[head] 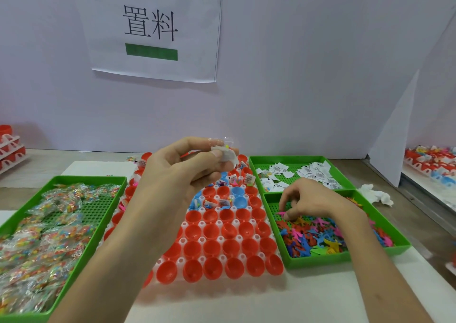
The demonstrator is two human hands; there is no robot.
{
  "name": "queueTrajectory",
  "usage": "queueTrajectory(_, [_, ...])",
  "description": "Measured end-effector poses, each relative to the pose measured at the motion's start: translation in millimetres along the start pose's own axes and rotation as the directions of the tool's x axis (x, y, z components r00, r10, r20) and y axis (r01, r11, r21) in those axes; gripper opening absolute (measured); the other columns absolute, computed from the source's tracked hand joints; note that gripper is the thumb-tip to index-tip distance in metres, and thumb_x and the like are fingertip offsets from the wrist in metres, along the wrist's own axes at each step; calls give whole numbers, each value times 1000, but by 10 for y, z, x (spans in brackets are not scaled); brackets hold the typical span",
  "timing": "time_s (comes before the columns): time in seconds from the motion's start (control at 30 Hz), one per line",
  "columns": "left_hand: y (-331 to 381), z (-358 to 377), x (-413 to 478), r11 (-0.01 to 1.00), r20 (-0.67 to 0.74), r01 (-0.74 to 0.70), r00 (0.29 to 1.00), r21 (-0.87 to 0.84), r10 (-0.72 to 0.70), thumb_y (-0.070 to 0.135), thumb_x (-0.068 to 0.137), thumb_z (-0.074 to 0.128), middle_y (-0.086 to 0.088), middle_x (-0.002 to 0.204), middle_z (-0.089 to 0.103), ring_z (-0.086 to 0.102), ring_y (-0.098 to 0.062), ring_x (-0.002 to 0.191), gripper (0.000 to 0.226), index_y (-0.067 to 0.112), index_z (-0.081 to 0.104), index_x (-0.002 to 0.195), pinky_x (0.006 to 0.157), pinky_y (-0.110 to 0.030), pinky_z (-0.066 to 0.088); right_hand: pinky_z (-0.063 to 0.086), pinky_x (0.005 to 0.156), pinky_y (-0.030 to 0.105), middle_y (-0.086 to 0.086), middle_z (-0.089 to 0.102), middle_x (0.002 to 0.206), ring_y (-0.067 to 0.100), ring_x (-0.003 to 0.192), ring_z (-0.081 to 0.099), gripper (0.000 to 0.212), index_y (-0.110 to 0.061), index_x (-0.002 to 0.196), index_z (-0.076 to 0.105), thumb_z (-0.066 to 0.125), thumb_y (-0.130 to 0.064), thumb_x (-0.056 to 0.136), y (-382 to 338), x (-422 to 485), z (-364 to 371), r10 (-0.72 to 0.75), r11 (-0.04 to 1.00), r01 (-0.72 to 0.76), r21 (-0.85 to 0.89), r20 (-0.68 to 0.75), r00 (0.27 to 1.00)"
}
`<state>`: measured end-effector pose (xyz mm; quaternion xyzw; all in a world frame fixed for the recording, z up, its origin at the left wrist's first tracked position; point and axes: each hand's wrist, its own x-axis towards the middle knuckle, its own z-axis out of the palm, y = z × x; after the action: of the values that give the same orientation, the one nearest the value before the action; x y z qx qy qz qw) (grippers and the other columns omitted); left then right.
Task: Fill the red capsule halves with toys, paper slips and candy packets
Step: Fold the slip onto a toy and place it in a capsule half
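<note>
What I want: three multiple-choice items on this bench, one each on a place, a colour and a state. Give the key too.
1. Where do the small coloured plastic toy figures lie?
A. in the near right green perforated plastic tray
B. on the wall sheet
C. in a cardboard box

2. Besides the red plastic capsule halves, which colour stands in the white plastic rack?
A. yellow
B. blue
C. black

3. What does the left grip do?
A. lies flat
B. grips a red half
C. pinches a white paper slip and a clear candy packet

Key: 1 A, they pile in that tray; 2 B, blue halves sit in the far rows; 3 C, both show at its fingertips.
</note>
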<state>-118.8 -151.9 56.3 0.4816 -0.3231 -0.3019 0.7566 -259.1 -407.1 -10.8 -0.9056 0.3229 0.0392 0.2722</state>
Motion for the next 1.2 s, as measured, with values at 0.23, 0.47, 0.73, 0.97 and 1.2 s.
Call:
queueTrajectory(0.23, [3,-20,20,999,-20,40,999,26,-40,22,67,72,-13,100,77,76,-20,85,27,12,73,93,69,-19,58,50,63,27,-5,68,61,2,52,58,13,-21,78,73,82,-13,78,-7,-18,-37,-46,998,47,41,-41,998])
queueTrajectory(0.47, [-13,-44,24,998,-26,37,999,60,-35,26,65,74,-10,97,78,76,-23,87,12,26,79,77,67,-18,56,53,76,27,-5,75,81,8,77,69,12,-25,78,73,83,-18,79,-348,-166,-139,-226,924,313,222,-345,911])
queueTrajectory(0.73, [-54,-19,22,998,-63,7,998,55,-4,22,65,76,-6,90,79,77,-21,84,10,22,79,75,70,-20,59,54,72,18,-5,75,81,9,77,71,13,-24,87,78,82,-25,75,-1077,-640,-241,-604,391,717,577,-427,673])
queueTrajectory(0.97, [-25,-4,-3,997,-44,-3,999,73,7,23,66,77,-8,90,79,77,-19,85,22,16,81,86,69,-19,58,59,73,31,8,75,82,24,79,74,20,-19,88,74,83,-24,71,-1226,-653,-146,-516,530,749,397,-551,656])
queueTrajectory(1.2, [-16,-10,0,998,27,43,999,48,-44,23,75,71,-10,96,79,76,-20,92,23,15,81,94,70,-17,57,57,72,24,1,74,81,17,77,74,23,-22,92,73,85,-15,75,-1199,-610,-151,-483,577,739,347,-585,652])
